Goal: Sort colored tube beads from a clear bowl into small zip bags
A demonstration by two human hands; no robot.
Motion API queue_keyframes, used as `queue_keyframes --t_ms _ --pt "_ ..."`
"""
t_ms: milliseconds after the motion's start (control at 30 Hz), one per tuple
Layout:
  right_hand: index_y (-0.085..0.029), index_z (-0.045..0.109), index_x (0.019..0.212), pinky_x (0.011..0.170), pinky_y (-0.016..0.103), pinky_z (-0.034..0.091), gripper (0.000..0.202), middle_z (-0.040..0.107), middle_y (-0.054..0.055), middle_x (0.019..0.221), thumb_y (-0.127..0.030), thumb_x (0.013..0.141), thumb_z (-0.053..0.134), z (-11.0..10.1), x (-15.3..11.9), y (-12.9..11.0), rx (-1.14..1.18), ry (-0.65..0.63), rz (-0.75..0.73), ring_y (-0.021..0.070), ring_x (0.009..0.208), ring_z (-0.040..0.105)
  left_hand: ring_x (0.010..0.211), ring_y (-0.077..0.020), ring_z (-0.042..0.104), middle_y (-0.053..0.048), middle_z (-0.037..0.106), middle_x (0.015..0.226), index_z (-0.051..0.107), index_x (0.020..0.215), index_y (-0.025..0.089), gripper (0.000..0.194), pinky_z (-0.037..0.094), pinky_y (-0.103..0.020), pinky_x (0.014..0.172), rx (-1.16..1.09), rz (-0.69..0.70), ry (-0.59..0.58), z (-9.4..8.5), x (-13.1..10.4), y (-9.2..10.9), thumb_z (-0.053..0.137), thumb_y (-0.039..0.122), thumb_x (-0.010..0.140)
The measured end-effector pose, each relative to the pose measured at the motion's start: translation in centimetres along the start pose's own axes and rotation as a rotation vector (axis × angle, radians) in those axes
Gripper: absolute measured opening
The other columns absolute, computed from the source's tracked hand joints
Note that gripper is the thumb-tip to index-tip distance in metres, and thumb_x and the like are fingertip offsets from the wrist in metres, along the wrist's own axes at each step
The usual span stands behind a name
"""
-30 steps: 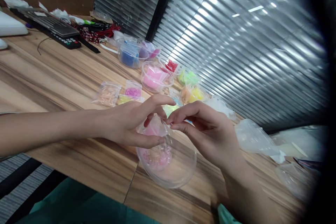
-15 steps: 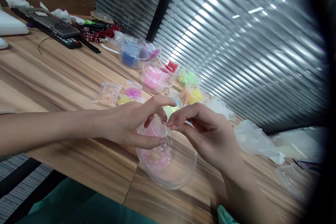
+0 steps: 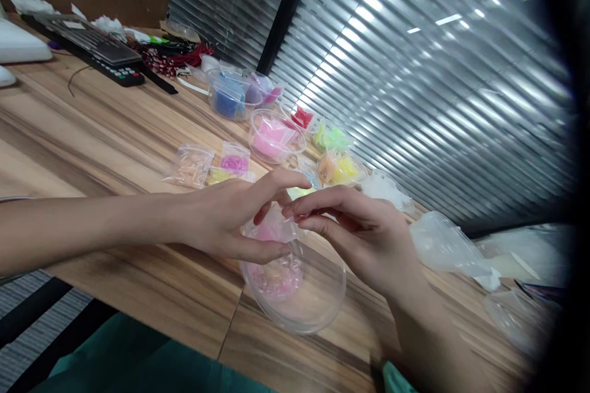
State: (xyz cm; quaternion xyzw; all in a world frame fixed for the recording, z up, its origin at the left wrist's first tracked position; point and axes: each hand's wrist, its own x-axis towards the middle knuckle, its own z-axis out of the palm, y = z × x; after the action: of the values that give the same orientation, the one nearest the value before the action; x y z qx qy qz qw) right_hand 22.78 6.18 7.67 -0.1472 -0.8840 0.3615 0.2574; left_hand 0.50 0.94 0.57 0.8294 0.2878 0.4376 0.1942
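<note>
A round clear plastic tub (image 3: 318,307) sits on the wooden table before me, with pink and pale strands in its left part. A small clear plastic bag (image 3: 281,230) with pink in it rises at the tub's back left, between my hands. My left hand (image 3: 244,215) reaches over the tub's left side, thumb stretched out and index finger lifted, fingers apart around the bag. My right hand (image 3: 350,221) comes from the right, thumb and index fingertips pinched at the bag's top edge. The exact spot of the pinch is partly hidden.
Beyond my hands lie small bags with orange (image 3: 188,166) and magenta bits (image 3: 235,163). Clear tubs with pink (image 3: 271,138) and blue contents (image 3: 229,95) stand near the blinds. A remote control (image 3: 126,75) lies at far left, plastic bags (image 3: 442,242) at right.
My right hand's fingertips have shifted slightly left onto the bag's top edge, and its index finger has straightened. My left hand stays almost still.
</note>
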Motion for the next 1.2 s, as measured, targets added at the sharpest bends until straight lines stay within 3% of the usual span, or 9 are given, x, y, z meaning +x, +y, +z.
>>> queue_keyframes --t_ms 167,467,867,1200 --pt "-0.028 0.072 0.107 0.091 0.018 0.057 0.022 0.076 -0.009 0.105 -0.01 0.094 0.072 0.13 0.1 0.23 0.024 0.018 -0.005 0.0072 0.097 0.071 0.086 -0.0213 0.07 -0.006 0.066 0.113 0.03 0.146 0.03 0.069 0.057 -0.032 0.07 0.0 0.016 0.012 -0.07 0.0 0.08 0.071 0.036 0.091" --pt "-0.028 0.072 0.117 0.097 0.019 0.057 0.029 0.077 -0.01 0.117 -0.008 0.097 0.068 0.21 0.01 0.12 0.01 -0.009 -0.024 0.0073 0.107 0.072 0.069 -0.0164 0.067 -0.005 0.063 0.107 0.025 0.145 0.027 0.064 0.051 -0.026 0.053 0.099 0.036 -0.013 -0.32 0.02 0.39 0.065 0.038 0.096" --pt "-0.029 0.07 0.122 0.096 0.015 0.056 0.036 0.076 -0.011 0.123 -0.004 0.096 0.066 0.39 0.13 0.15 0.003 -0.018 -0.062 0.0052 0.106 0.073 0.059 -0.012 0.062 -0.005 0.064 0.11 0.026 0.148 0.029 0.067 0.051 -0.024 0.05 0.053 0.073 -0.011 -0.28 -0.01 0.0 0.067 0.039 0.095" --pt "-0.019 0.071 0.113 0.093 0.017 0.056 0.024 0.077 -0.002 0.111 -0.003 0.095 0.067 0.34 0.5 0.22 -0.121 -0.027 -0.134 0.0076 0.101 0.072 0.063 -0.0155 0.065 -0.005 0.066 0.104 0.027 0.147 0.027 0.067 0.051 -0.027 0.055 0.073 0.061 -0.01 -0.31 -0.17 0.04 0.067 0.04 0.095"
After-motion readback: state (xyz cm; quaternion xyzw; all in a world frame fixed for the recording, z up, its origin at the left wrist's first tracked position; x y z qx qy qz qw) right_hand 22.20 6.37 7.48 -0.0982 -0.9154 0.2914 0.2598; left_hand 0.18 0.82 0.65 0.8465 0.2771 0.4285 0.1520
